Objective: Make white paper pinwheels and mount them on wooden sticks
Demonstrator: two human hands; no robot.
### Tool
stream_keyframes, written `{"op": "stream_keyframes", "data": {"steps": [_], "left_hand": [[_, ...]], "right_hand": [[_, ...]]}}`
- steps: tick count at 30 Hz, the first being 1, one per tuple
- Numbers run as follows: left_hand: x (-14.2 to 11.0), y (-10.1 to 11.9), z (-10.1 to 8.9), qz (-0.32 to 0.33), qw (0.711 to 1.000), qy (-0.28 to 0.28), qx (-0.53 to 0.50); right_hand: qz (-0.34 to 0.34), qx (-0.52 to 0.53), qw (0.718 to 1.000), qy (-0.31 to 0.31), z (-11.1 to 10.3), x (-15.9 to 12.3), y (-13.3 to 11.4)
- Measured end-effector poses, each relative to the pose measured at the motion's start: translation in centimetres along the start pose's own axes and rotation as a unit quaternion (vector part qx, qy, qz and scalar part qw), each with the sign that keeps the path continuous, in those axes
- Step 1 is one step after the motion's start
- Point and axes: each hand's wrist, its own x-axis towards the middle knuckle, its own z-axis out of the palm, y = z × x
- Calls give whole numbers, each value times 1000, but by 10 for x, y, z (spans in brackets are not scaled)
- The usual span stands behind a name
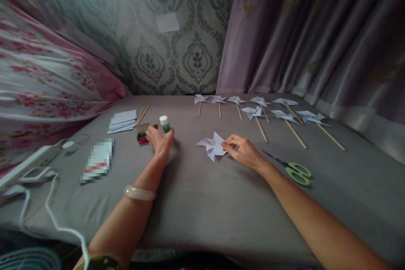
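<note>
Your left hand (160,139) has its fingers curled round the green glue bottle (165,123) beside the small pin box (143,133), your right hand (242,150) pinches the paper pinwheel (211,145) flat on the grey surface (196,202) (scissors (292,169) just beside).

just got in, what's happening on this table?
A person is making paper pinwheels on a grey table. The right hand pinches a folded white pinwheel that has no stick, flat on the table. The left hand is on a small green bottle with a white cap, next to a little box of red pins. Finished pinwheels on sticks lie in a row behind; scissors lie to the right.
</note>
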Motion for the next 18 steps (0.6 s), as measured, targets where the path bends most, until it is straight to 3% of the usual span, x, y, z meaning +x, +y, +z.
{"op": "stream_keyframes", "data": {"steps": [6,12,18], "left_hand": [[5,-8,8,90,979,-81,-164],[-37,17,11,204,899,-212,-325],[-81,35,-2,181,817,-356,-415]], "right_hand": [[-8,2,999,43,2,2,-2],[-43,37,990,126,0,6,-11],[-38,97,990,97,4,3,-26]]}}
